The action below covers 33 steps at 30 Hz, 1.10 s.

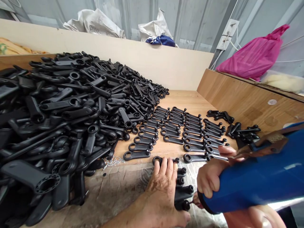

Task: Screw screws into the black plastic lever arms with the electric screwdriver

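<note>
My left hand [162, 190] spans a short row of black plastic crank handles [184, 191], its fingertips on the far one and its thumb by the nearest. The palm hides much of the row; the knob ends show at its right. In my right hand [210, 179] is a blue power screwdriver [256, 177], lying on its side. Its tip points left at the knob of the nearest handle and seems to touch it. Beyond the hands, finished-looking handles [173, 139] lie in neat columns, ring ends left and knobs right.
A large heap of black crank handles [71, 104] covers the left side. Small metal pins or screws [114, 162] lie at its edge. Loose black parts [244, 131] sit by the wooden side wall [228, 91]. A pink bag [254, 57] and white sacks [95, 23] rest behind.
</note>
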Available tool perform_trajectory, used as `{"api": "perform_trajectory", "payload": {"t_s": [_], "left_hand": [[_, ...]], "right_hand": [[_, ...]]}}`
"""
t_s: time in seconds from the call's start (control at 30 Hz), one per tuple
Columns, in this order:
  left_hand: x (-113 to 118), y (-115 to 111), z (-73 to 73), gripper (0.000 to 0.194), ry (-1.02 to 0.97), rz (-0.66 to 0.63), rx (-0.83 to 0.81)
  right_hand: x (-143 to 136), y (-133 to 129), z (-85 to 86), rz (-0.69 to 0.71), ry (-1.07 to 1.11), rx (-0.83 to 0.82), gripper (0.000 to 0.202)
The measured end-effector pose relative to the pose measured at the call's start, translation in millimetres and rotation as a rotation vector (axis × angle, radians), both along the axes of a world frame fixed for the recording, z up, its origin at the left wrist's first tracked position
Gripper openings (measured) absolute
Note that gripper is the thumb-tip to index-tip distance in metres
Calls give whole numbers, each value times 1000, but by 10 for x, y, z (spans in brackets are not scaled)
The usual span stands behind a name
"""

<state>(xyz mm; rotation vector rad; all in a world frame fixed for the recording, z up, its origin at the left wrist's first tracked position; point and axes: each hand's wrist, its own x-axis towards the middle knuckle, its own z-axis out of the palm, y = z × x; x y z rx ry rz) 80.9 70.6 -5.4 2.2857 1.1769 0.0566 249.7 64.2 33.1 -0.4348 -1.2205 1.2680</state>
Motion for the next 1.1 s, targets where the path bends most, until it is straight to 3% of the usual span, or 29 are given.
{"api": "perform_trajectory", "payload": {"t_s": [0.13,0.27,0.47,0.7,0.97,1.1], "left_hand": [[27,7,61,114,51,14,-22],[67,11,136,114,111,30,-32],[66,-7,102,115,115,28,14],[35,-4,-6,115,40,18,43],[49,37,122,113,118,-11,-32],[57,34,138,112,131,-2,-39]], "right_hand": [[95,4,-47,-85,-48,31,86],[186,67,-123,-64,-90,26,90],[201,64,-124,7,-180,-37,68],[218,75,-96,65,-260,-76,65],[189,41,-14,132,-318,-48,61],[235,31,31,119,-352,-36,41]]}}
